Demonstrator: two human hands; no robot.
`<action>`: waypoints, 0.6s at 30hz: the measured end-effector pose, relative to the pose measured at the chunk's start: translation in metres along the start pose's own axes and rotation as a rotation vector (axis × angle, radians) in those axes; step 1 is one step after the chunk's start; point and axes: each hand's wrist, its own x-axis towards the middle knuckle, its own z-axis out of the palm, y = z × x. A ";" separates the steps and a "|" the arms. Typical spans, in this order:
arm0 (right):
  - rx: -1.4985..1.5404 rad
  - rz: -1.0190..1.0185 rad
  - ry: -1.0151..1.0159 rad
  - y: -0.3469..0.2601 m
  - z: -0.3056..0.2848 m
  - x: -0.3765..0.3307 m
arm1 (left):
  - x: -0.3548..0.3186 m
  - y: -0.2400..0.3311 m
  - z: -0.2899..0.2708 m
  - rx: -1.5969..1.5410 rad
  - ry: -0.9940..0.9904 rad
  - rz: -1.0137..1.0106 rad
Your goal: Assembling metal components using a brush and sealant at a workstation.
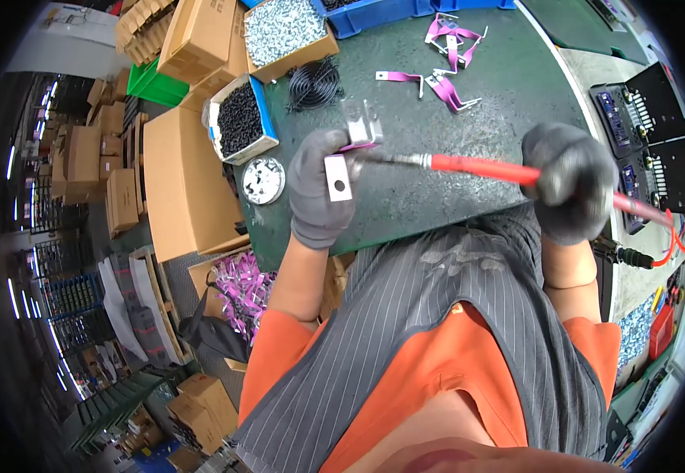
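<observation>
My left hand point(315, 193), in a dark grey glove, is closed around a bent metal strip point(337, 169) with a purple sleeve and a round hole in its pale flat end. Bare metal lugs point(363, 124) stand up just beyond the fingers; whether they belong to the same strip I cannot tell. My gloved right hand point(569, 185), blurred by motion, is wrapped around a long red-handled tool point(480, 167). The tool's metal shaft points left and reaches my left fingers; its tip is blurred there. More purple-sleeved strips point(453, 47) lie at the table's far side.
The green table point(413, 205) holds a black cable coil point(315, 83), a round white dish point(263, 180), a box of black screws point(240, 118) and a box of silver fasteners point(283, 31). Purple strips point(241, 292) fill a carton below left. An orange coiled hose point(680, 236) hangs right.
</observation>
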 end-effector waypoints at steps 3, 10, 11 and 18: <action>-0.208 -0.043 -0.218 -0.012 0.007 0.002 | 0.005 0.002 0.000 0.113 0.008 0.116; -0.103 -0.101 -0.281 -0.013 -0.002 -0.003 | 0.013 0.005 0.002 0.203 -0.051 0.133; -0.136 -0.081 -0.242 -0.011 -0.001 -0.005 | 0.014 0.005 0.003 0.244 -0.025 0.175; 0.042 0.044 -0.040 -0.001 -0.026 -0.024 | 0.023 -0.005 0.025 0.311 -0.146 0.065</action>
